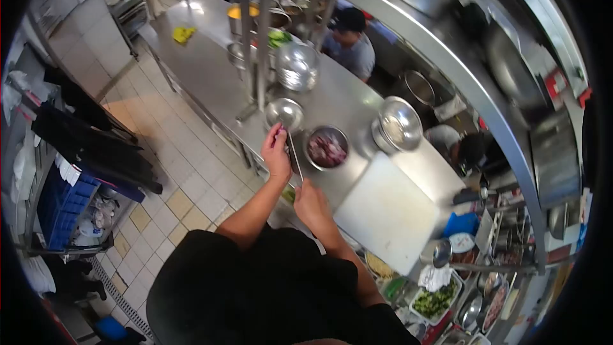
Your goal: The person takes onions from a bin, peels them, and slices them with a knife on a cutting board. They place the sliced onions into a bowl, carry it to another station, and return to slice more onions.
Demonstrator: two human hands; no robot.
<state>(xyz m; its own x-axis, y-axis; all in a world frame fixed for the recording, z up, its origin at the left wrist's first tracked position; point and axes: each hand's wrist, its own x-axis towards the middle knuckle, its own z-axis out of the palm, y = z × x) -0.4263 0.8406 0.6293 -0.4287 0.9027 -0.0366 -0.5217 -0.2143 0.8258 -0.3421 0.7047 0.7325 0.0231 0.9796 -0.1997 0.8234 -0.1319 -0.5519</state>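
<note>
My left hand (276,153) is closed around a small purple-red piece that looks like onion (275,131), held near a small steel bowl (285,113). In my right hand (311,203) is the handle of a knife (295,156), its blade pointing up and away beside my left hand. Just right of the blade, a steel bowl (327,165) holds purple-red pieces (328,149). A white cutting board (387,213) lies on the steel table (354,99), to the right of my right hand.
Stacked steel bowls (399,124) stand beyond the board. A large foil-like covered bowl (297,66), shelf posts (253,45) and a yellow cloth (183,34) are farther along. Two people (350,41) are across the table. Food trays (437,298) sit at lower right.
</note>
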